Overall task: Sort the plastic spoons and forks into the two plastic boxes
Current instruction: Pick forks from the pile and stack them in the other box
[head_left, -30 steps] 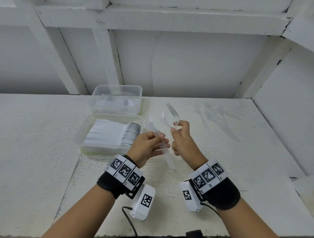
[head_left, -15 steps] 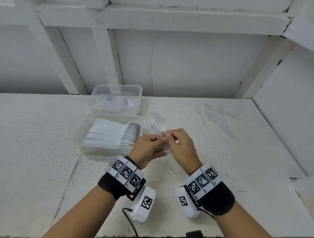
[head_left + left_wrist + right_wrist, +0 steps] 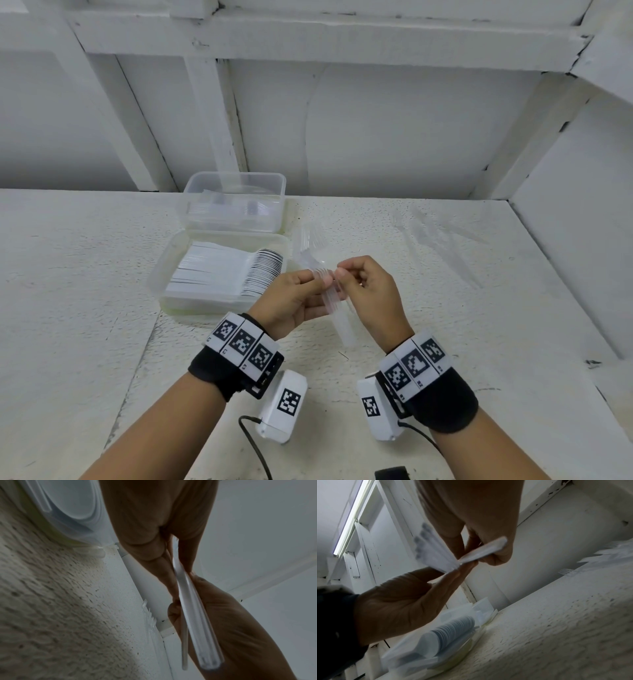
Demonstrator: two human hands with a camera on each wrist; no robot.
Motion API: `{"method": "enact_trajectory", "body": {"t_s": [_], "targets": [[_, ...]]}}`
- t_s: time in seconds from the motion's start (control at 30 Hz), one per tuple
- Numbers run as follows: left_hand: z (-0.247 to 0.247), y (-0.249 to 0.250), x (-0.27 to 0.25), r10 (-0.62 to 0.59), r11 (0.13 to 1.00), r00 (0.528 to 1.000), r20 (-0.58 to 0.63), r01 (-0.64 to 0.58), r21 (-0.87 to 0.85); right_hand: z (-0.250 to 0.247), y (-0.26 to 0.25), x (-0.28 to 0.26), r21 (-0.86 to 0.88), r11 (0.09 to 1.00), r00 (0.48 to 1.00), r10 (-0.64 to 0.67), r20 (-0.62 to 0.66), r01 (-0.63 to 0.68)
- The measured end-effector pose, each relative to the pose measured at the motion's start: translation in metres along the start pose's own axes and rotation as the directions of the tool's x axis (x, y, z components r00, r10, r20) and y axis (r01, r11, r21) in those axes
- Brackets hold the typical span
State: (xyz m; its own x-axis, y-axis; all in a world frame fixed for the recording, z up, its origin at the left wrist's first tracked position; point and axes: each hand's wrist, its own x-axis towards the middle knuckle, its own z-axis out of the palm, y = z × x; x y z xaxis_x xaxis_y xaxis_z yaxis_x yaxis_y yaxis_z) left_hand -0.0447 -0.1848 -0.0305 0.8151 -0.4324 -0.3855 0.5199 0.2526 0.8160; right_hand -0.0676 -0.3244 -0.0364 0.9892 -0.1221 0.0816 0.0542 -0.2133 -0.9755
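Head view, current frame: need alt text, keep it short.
Both hands meet above a white table, the left hand and right hand pinching a small bundle of clear plastic forks. To the left sit two clear boxes: the near box holds stacked spoons, the far box clear cutlery.

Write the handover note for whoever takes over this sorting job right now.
Left hand: grips a bundle of clear forks above the table.
Right hand: pinches the same bundle.
Near box: holds a nested row of spoons.
Far box: holds clear cutlery; kind unclear.
Loose cutlery lies on the table to the right.
Left: box the bundle, then sort the loose pile.
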Motion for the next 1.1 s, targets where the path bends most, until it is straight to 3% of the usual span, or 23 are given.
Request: {"method": "enact_trajectory", "body": {"t_s": [0.3,0.63,1.1], "targets": [[0.0,0.001,-0.001,-0.011,1.0,0.999,0.033,0.011,0.001,0.001,0.005,0.002,-0.208,0.977,0.997,-0.065,-0.037,0.056],[0.004,-0.003,0.003,0.076,0.992,0.997,0.016,-0.077,0.1,-0.001,0.012,0.004,-0.402,0.895,0.979,-0.2,0.023,0.192],[0.0,0.0,0.002,-0.047,0.996,0.993,0.106,0.039,0.078,-0.012,0.006,0.009,-0.279,0.943,0.981,-0.158,0.112,0.184]]}}
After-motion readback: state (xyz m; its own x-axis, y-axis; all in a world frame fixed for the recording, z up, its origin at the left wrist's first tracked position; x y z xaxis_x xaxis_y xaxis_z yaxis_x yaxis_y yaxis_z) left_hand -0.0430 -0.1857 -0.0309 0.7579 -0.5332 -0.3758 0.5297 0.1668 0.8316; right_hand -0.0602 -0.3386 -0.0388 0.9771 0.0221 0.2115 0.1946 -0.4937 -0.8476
